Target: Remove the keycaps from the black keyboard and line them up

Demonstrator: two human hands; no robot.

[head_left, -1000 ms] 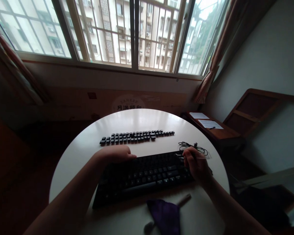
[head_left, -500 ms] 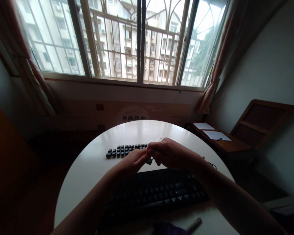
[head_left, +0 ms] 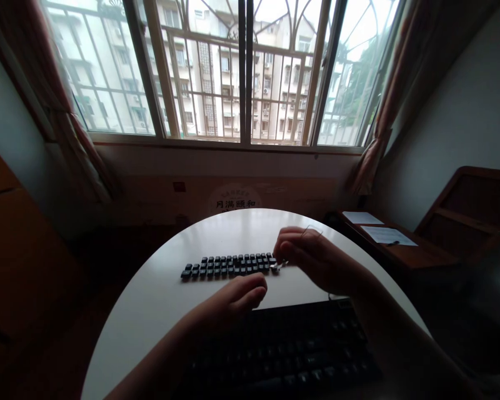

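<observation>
Head view shows you at a round white table [head_left: 125, 328], its far edge curving below the window [head_left: 245, 72]. Across its near side, beneath your forearms, lies the dark keyboard [head_left: 308, 355], its back edge nearer to you than your fingers. Beyond it stand rows of loose black keycaps [head_left: 227, 268], set close together. Your right hand [head_left: 302, 250] hangs over the right end of those rows, fingers closed around a thin wire tool [head_left: 315, 228] that pokes out above the knuckles. Your left hand [head_left: 245, 293] sits lower, between keyboard and keycaps, fingers curled; you cannot tell from here whether they hold anything. Smallest of all, an end keycap [head_left: 274, 268] lies just below your right fingertips, by the tool's pale tip; whether they touch is unclear.
</observation>
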